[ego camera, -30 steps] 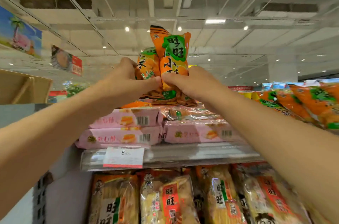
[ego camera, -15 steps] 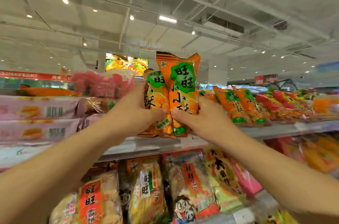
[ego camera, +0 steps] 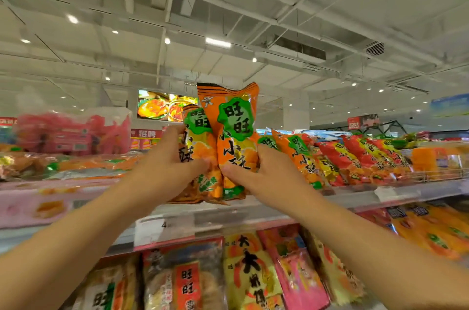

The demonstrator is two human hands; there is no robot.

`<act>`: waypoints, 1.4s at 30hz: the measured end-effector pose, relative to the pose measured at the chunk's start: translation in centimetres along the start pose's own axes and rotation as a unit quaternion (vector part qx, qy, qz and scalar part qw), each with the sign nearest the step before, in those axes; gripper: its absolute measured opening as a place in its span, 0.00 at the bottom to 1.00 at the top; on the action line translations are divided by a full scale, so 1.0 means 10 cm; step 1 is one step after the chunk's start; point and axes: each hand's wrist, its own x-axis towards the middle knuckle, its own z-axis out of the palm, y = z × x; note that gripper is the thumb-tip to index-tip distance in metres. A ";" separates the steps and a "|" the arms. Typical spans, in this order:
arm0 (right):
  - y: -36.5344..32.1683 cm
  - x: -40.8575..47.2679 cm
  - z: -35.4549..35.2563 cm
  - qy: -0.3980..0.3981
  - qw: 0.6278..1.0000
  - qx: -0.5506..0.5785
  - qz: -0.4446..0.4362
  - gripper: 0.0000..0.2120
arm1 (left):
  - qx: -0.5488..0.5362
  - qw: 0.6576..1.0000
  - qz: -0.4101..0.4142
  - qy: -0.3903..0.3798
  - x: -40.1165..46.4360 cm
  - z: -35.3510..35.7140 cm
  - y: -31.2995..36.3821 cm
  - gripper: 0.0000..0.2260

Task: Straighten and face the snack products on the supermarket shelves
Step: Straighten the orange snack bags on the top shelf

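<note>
So the long grey metal top shelf (ego camera: 355, 198) runs across the aisle, packed on the right with a leaning row of orange and red foil snack packets (ego camera: 355, 157), and on the left with blurry pink flat packs (ego camera: 38, 205) lying on their sides. Below it sits a row of bigger clear-and-yellow cracker bags (ego camera: 251, 274).

Right in the middle, held up just above the shelf's front edge, are the two things being sorted: a taller orange foil snack bag with a green label (ego camera: 234, 142) and a second orange foil bag just left of it (ego camera: 200, 155), touching side by side, both upright, printed fronts facing out.

The person's left hand (ego camera: 165, 170) is wrapped around the left bag, thumb across its front; the right hand (ego camera: 256, 172) is clamped on the taller one the same way, low on the pack.

My guess: these are puffy, air-filled, super light, with slick crinkly film and crushable stuff inside. Squeezing the middle would smash the snacks, so holding by the lower sides or the crimped seams seems smarter, then setting them down on their bottom edge.
</note>
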 end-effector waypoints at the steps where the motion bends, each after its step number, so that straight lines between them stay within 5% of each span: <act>1: 0.12 0.07 -0.02 0.000 1.000 0.004 0.001 0.18 | 0.020 1.000 -0.002 0.022 0.08 0.09 0.01 0.26; 5: 0.52 0.38 0.03 -0.003 1.000 0.017 0.004 0.17 | 0.101 0.988 -0.038 0.108 0.31 0.36 -0.01 0.30; 12: 0.77 0.52 0.26 -0.081 0.993 -0.083 0.035 0.45 | 0.157 0.978 -0.119 0.067 0.42 0.65 -0.25 0.26; 18: 0.75 0.47 0.24 -0.091 0.972 -0.217 0.000 0.30 | 0.182 0.969 -0.164 0.004 0.51 0.67 -0.20 0.35; 23: 0.82 0.49 0.19 -0.145 0.949 -0.270 0.073 0.34 | 0.202 0.969 -0.140 -0.016 0.42 0.67 -0.20 0.38; 28: 0.89 0.38 0.21 -0.135 0.968 -0.210 0.024 0.41 | 0.230 0.965 -0.104 -0.075 0.37 0.59 -0.17 0.38; 32: 0.92 0.35 0.19 -0.150 0.976 -0.158 0.025 0.39 | 0.254 0.960 -0.072 -0.090 0.35 0.69 -0.15 0.38; 37: 0.96 0.37 0.22 -0.076 0.960 -0.269 -0.008 0.39 | 0.298 0.951 -0.026 -0.083 0.31 0.84 -0.20 0.38; 42: 1.09 0.28 0.36 -0.104 0.968 -0.229 0.024 0.34 | 0.301 0.950 -0.006 -0.079 0.31 0.86 -0.28 0.37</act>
